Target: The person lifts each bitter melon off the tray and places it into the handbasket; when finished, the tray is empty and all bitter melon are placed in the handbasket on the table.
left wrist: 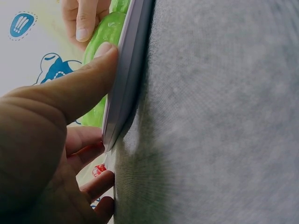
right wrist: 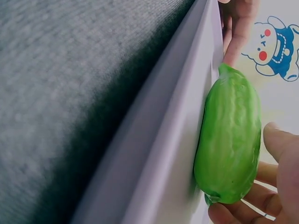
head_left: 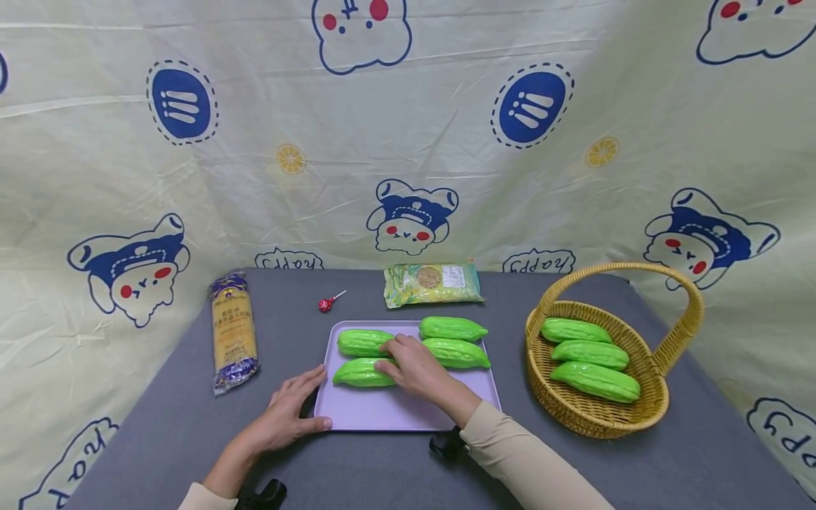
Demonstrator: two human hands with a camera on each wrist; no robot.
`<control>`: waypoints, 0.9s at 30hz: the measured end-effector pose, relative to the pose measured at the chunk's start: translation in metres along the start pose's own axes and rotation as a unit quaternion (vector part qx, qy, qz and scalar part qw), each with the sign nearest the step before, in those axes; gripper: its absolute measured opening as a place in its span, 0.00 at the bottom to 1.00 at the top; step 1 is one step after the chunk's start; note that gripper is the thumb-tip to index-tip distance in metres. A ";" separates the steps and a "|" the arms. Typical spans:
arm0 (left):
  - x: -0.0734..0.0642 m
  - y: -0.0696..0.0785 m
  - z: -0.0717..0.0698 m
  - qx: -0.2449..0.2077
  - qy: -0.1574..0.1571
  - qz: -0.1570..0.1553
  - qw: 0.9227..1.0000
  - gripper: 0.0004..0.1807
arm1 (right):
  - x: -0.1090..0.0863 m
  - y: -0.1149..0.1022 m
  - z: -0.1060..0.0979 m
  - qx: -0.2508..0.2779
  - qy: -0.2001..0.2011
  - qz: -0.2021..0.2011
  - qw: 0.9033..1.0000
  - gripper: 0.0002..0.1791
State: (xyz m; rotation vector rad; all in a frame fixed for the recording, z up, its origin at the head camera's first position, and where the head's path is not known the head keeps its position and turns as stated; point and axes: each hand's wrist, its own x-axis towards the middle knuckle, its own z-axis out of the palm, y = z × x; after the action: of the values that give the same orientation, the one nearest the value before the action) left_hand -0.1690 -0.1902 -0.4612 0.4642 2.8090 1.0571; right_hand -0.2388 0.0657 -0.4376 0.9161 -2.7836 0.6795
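Note:
On the light purple tray [head_left: 382, 419] lie several bright green bitter melons in two columns. My right hand [head_left: 417, 368] reaches over the tray, its fingers at the right ends of the back left bitter melon [head_left: 362, 343] and the front left bitter melon [head_left: 363, 373]. In the right wrist view the thumb [right wrist: 278, 140] stands apart from the front bitter melon [right wrist: 229, 140], while fingers lie at its blunt end. My left hand [head_left: 290, 414] rests against the tray's left side, fingertips at the edge and thumb [left wrist: 88, 79] straight along the near rim.
Right of the tray stands a wicker basket [head_left: 599, 428] with a tall handle, holding three bitter melons [head_left: 589, 354]. A yellow and blue pasta bag [head_left: 233, 329] lies at the left. Behind the tray are a red lollipop [head_left: 326, 304] and a green-yellow food packet [head_left: 433, 285].

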 end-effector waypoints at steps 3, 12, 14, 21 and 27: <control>0.000 0.000 0.000 -0.003 0.001 0.000 1.000 0.45 | 0.000 0.001 0.001 -0.001 -0.003 -0.001 1.000 0.19; 0.000 -0.002 0.001 -0.003 0.002 0.003 1.000 0.45 | -0.002 0.001 0.002 -0.001 -0.026 -0.001 1.000 0.21; 0.000 -0.002 0.001 -0.001 0.005 0.005 1.000 0.45 | -0.004 0.000 0.001 0.001 -0.037 -0.001 0.999 0.22; 0.000 -0.002 0.001 0.000 0.006 0.010 1.000 0.45 | -0.009 0.002 0.000 0.004 -0.055 -0.034 0.998 0.28; 0.000 -0.001 0.000 -0.004 0.004 0.007 1.000 0.45 | -0.010 0.000 -0.002 0.005 -0.084 -0.034 0.996 0.31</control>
State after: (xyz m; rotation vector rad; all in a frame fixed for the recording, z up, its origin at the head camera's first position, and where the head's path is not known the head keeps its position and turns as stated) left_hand -0.1688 -0.1910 -0.4621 0.4799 2.8114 1.0736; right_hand -0.2305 0.0716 -0.4385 1.1137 -2.8796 0.6338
